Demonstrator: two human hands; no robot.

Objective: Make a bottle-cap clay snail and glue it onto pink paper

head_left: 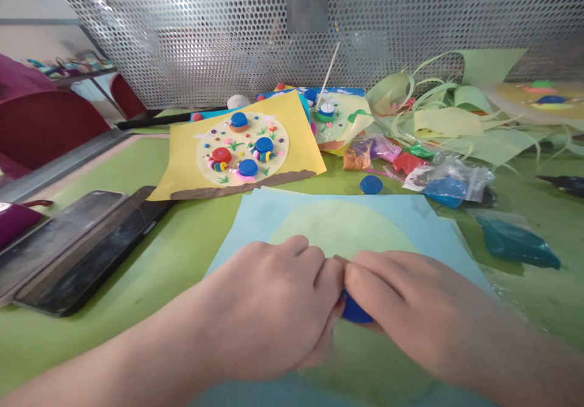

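My left hand [269,306] and my right hand [401,306] meet knuckle to knuckle over a light blue paper sheet [410,218] that carries a pale green paper circle [337,227]. Both hands are closed around a small blue object [354,313], most likely a bottle cap; only its lower edge shows between the fingers. A second blue cap [371,184] lies loose on the green table just beyond the sheet.
A finished yellow collage [241,148] with blue caps lies behind, another craft sheet [340,115] beside it. Bags of coloured clay [410,163], a teal bag [517,240] and green paper scraps [456,121] fill the right. Two phones [77,246] lie at left. Perforated metal screen [228,30] behind.
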